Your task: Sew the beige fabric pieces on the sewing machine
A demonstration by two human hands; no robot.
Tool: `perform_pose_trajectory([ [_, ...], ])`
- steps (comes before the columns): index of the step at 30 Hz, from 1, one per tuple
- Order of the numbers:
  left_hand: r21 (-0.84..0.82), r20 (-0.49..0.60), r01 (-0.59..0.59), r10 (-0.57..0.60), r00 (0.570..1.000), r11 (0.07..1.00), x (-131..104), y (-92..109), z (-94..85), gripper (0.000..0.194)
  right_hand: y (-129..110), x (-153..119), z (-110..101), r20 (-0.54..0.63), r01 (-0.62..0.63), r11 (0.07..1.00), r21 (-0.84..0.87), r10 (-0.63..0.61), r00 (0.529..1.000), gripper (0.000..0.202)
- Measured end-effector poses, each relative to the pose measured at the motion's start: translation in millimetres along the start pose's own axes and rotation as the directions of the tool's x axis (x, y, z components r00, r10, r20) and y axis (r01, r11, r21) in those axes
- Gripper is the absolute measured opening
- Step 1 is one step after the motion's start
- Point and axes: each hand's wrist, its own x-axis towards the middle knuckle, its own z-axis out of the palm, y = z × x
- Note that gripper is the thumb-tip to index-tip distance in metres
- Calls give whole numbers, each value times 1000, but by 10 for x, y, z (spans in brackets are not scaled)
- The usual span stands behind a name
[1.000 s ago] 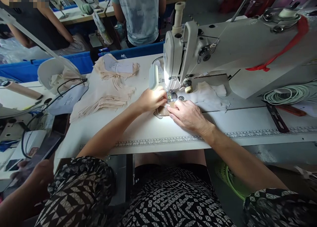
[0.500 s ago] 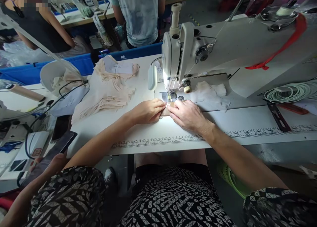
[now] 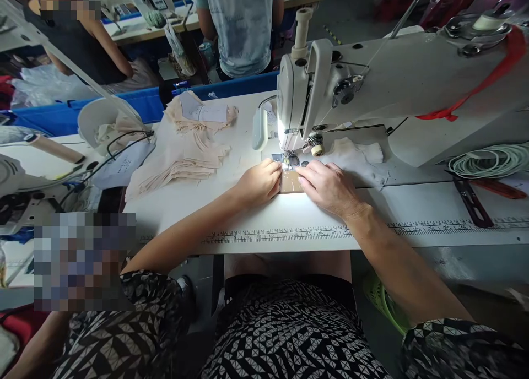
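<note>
On the sewing machine bed, my left hand lies left of the brown plate, its fingers curled and pressed together close to the presser foot. To the right of that plate is my right hand, fingers bent and fingertips pinched near the needle area. What either hand grips is too small or hidden to make out. The lit head of the white sewing machine stands just beyond both hands. Behind my right hand lies a crumpled pale fabric piece.
Stacked beige fabric pieces lie left, with a labelled bundle behind. A printed ruler runs along the front edge. A dark-handled cutter and coiled pale cord lie right. Another person is beyond the table.
My hands have moved slightly apart, the right one shifting right, so more of the brown plate shows between them. The whole view has also shifted a little.
</note>
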Motion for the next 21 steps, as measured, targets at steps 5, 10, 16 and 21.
perform_pose_trajectory([
  [5,59,10,26,-27,1000,998,49,36,19,37,33,-13,22,0,21,1000,1,-21,1000,40],
  [10,96,36,38,-41,999,995,67,73,44,33,32,-21,35,15,11,1000,9,-11,1000,42],
  [16,112,76,39,-47,996,993,92,90,34,31,38,13,86,-46,-98,977,187,108,993,38],
  [21,104,93,31,-41,995,994,108,93,23,32,110,237,67,-42,-311,890,333,344,938,41],
])
